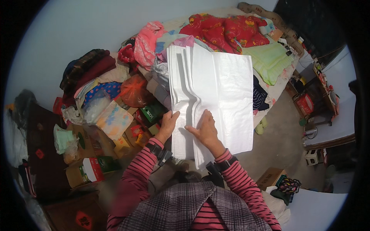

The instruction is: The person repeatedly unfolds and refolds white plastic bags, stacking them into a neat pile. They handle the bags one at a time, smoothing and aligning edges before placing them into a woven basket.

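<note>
A stack of white woven-plastic sheets or sacks (234,101) is held up in front of me, folded lengthwise with its layers fanned near the middle. My left hand (168,124) grips the stack's left edge, thumb on top and the fingers partly hidden beneath. On the layers near the centre lies my right hand (205,128), its thumb spread away from the fingers; whether it pinches any layer does not show. Both wrists wear dark straps with small devices.
Behind the stack is a bed with a red floral quilt (225,31), a light green cloth (270,60) and piled clothes. Cardboard boxes (76,173) and bags crowd the left side. Green slippers (261,127) lie on the floor at right, and a carton (271,177) sits lower right.
</note>
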Tool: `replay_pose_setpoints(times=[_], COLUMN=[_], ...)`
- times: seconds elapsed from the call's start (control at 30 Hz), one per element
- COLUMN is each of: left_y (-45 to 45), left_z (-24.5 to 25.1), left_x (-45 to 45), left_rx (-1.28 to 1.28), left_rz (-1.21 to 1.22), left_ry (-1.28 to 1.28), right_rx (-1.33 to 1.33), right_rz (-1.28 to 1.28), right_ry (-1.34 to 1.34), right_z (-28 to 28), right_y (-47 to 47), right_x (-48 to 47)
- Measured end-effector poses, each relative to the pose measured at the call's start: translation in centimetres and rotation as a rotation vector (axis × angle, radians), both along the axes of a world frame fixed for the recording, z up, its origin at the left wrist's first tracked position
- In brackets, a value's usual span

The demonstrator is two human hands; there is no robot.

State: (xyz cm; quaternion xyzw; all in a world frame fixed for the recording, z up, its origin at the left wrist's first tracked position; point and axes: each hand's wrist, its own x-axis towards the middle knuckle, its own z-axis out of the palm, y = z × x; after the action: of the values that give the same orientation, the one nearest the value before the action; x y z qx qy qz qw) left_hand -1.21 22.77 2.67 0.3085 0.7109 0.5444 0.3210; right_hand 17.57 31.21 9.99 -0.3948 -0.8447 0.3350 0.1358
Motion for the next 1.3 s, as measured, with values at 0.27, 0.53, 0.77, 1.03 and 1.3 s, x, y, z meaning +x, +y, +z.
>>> replay_pose_setpoints(times=[0.27,0.53,0.77,1.03,1.3], left_y=[1.1,3.5,6.4,7.7,5.3], left_z=[0.5,5.2,9.6,12.5,8.9], left_x=[0.1,0.0,0.5,0.0,-2.4], left_rx=[0.097,0.145,0.161,0.290,0.160], left_rz=[0.082,0.073,0.078,0.241,0.425], left_ry=[0.125,0.128,0.181,0.170,0.135], right_rx=[-0.038,-0.113,-0.614,-0.379,0.492], right_rz=[0.036,0.074,0.022,0.096,-0.156], right_ry=[-0.132,0.267,0.467,0.303,-0.288], right_z=[-1.0,0.0,8.6,20.3,20.2], right_y=[1.2,8.4,17.6,30.0,50.9], right_x=[-1.3,5.1,15.8,24.2,32.0])
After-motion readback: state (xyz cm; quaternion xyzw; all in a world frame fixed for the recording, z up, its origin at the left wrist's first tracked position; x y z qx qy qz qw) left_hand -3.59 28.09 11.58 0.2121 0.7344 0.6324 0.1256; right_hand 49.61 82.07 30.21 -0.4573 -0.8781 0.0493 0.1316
